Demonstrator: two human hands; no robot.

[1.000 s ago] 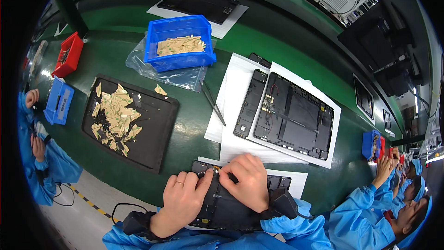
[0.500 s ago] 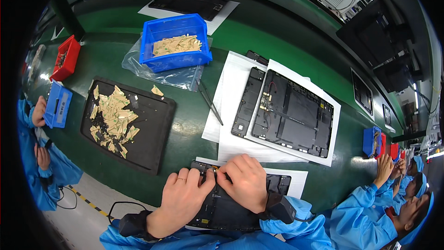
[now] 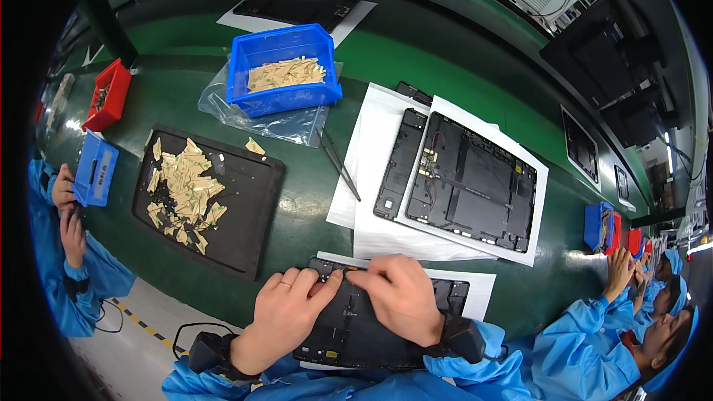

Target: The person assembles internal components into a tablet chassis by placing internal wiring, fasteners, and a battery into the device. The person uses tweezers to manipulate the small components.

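Observation:
A black open tablet back (image 3: pixel 349 327) lies on white paper at the near edge of the green bench. My left hand (image 3: pixel 286 315) rests on its left half, thumb and forefinger pinched near its top edge. My right hand (image 3: pixel 397 297) lies on its upper middle, with the forefinger pointing left toward the left thumb. A small yellowish piece shows between the fingertips; which hand holds it is unclear. Both wrists carry black bands over blue sleeves.
A black tray (image 3: pixel 238 200) with tan stickers lies to the left. Behind it stands a blue bin (image 3: pixel 286 67) of stickers on a plastic bag. Tweezers (image 3: pixel 340 163) lie beside another open tablet (image 3: pixel 468 182) on paper. Co-workers in blue sit at both sides.
Both hands stayed on the near tablet; the right forefinger has shifted left along the top edge to meet the left thumb.

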